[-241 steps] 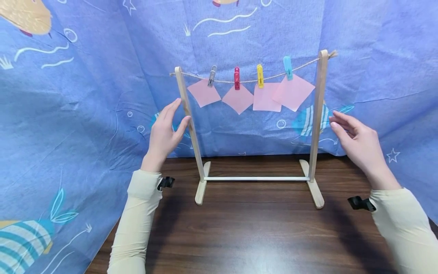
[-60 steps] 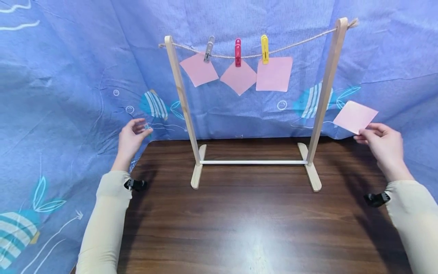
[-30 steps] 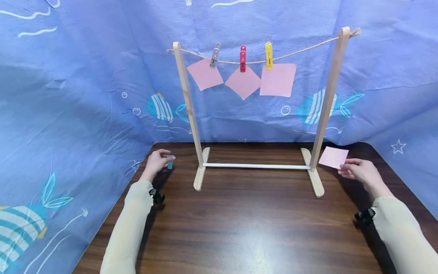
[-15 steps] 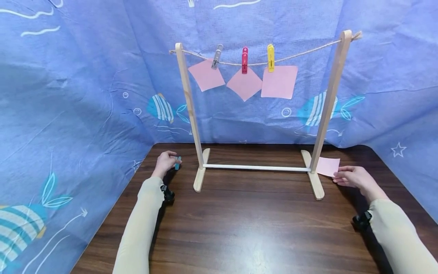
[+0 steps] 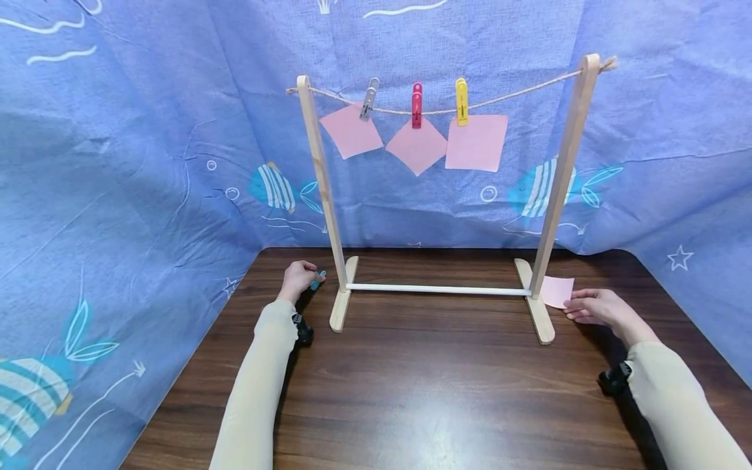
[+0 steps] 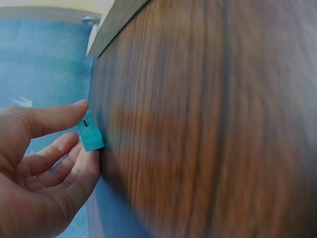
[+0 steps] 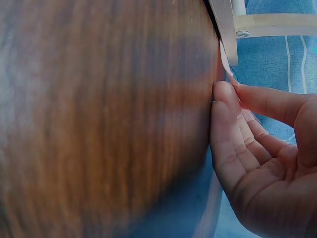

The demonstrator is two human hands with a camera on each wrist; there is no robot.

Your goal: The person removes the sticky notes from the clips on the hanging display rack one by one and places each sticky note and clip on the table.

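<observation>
My left hand [image 5: 298,279] pinches a light blue clothespin [image 5: 318,281] low over the table, just left of the rack's left foot. In the left wrist view the clothespin [image 6: 90,133] sits between thumb and fingers, close to the wood. On the other side, my right hand [image 5: 598,309] pinches the near right corner of a square pink paper [image 5: 555,292], which lies down at the table behind the rack's right foot. The right wrist view shows this paper [image 7: 226,60] edge-on, its corner between thumb and fingertips.
A wooden rack [image 5: 565,176] with a white crossbar [image 5: 437,289] stands on the brown table [image 5: 435,378]. From its rope [image 5: 525,89] hang three pink papers under a grey clothespin [image 5: 369,99], a red clothespin [image 5: 417,106] and a yellow clothespin [image 5: 461,102]. A blue fish-patterned cloth [image 5: 176,130] surrounds the table.
The blue clothespin and fourth paper have left the rope. Both hands have come down to the table with them, lately sliding inward: the clothespin toward the left foot, the paper behind the right foot.
</observation>
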